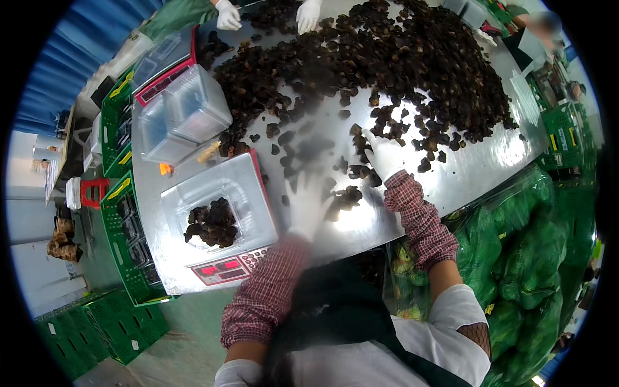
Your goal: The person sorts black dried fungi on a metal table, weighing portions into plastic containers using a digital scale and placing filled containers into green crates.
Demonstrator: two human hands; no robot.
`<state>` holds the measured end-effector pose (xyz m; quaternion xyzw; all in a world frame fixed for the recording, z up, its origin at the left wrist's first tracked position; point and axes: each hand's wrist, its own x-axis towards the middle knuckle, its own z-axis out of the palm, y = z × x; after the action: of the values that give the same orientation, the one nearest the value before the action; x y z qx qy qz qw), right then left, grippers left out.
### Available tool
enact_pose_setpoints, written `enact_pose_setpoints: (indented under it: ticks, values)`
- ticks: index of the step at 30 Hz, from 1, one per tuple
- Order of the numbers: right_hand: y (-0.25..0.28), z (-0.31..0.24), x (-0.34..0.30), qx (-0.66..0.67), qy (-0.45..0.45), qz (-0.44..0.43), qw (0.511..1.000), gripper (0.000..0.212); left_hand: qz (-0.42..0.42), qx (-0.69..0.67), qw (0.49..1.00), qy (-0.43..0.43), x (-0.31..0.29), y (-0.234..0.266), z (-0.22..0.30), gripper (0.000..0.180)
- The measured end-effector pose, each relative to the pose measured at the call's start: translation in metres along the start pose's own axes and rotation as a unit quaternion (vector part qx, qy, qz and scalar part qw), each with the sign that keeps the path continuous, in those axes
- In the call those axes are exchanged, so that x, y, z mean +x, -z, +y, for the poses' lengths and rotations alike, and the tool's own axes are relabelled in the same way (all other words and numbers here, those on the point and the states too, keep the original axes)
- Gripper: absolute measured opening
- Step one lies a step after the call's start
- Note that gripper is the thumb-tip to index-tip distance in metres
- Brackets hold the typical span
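Dark brown, curled pieces that look like wood ear mushrooms (445, 77) lie heaped over the metal table (380, 222). My left hand (308, 205), white-gloved and slightly blurred, has its fingers spread just above the table, beside a small clump of mushrooms (348, 197). Nothing shows in it. Farther right, my right hand (385, 157), also gloved, reaches with fingers apart to loose mushrooms at the heap's near edge and touches some of them. Left of my left hand, a clear plastic tray (171, 222) holding a mushroom portion (213, 224) rests on a red-and-silver scale (261, 222).
Stacked clear trays (196, 103) stand behind my scale, near a second scale (166, 82). Green crates (132, 242) line the table's left side. Green net sacks (529, 258) sit at the right. Across the table are another person's gloved hands (308, 16).
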<state>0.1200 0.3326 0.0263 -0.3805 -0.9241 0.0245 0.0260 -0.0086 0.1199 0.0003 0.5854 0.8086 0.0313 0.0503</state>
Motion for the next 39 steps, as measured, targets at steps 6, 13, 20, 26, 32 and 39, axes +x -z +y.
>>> enact_pose_setpoints:
  ticks: [6, 13, 20, 26, 32, 39]
  values:
    - [-0.050, -0.040, -0.006, 0.098, 0.163, -0.027, 0.981, 0.015, -0.026, -0.067, 0.997, 0.022, -0.048, -0.002, 0.009, 0.067]
    - [-0.068, -0.067, -0.001, -0.115, 0.254, 0.052, 0.959, 0.011, -0.011, -0.147, 0.989, -0.014, -0.062, 0.000, 0.006, 0.074]
    - [0.036, -0.020, -0.003, 0.459, -0.014, -0.158, 0.874, 0.027, 0.106, -0.262, 0.958, 0.056, -0.069, 0.008, 0.001, 0.081]
    - [0.038, -0.005, -0.023, 0.013, 0.176, -0.339, 0.924, 0.033, 0.138, -0.372, 0.889, 0.228, -0.062, -0.019, -0.008, 0.092]
    - [-0.082, -0.045, 0.032, 0.046, 0.174, -0.012, 0.984, 0.013, 0.114, -0.371, 0.893, 0.230, -0.071, -0.038, -0.012, 0.093]
    - [-0.011, -0.009, 0.015, 0.176, 0.162, -0.180, 0.954, 0.025, 0.119, -0.405, 0.875, 0.237, -0.089, -0.036, -0.001, 0.096]
